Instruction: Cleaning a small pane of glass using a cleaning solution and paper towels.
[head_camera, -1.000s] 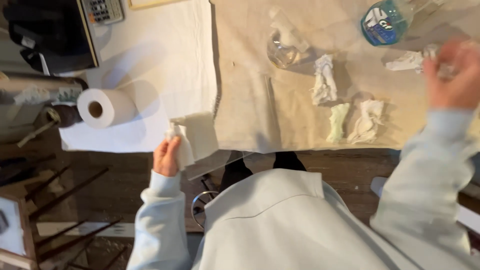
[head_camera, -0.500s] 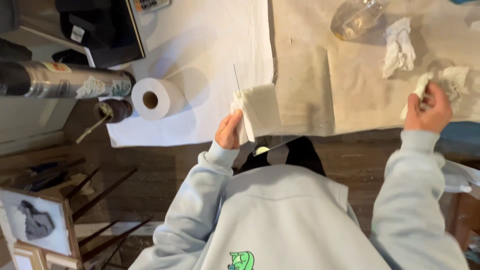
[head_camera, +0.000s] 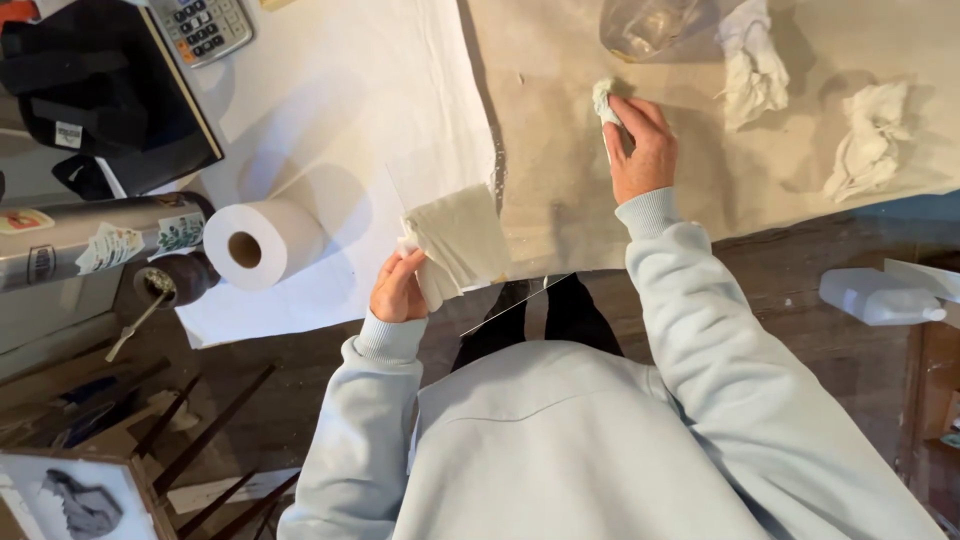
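Left hand (head_camera: 398, 290) grips a folded white paper towel (head_camera: 458, 243) at the near table edge, over the seam where white sheet (head_camera: 330, 110) meets tan paper (head_camera: 560, 150). Right hand (head_camera: 640, 150), fingers closed on a small crumpled wad (head_camera: 603, 100), presses it on the tan paper, near a clear glass (head_camera: 650, 25). Paper roll (head_camera: 262, 243) lies left; two crumpled towels (head_camera: 870, 135) lie right.

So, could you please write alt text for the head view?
Seen from above, a person's right hand presses a crumpled paper wad onto a glass sheet, while the left hand holds folded paper towel at its edge.
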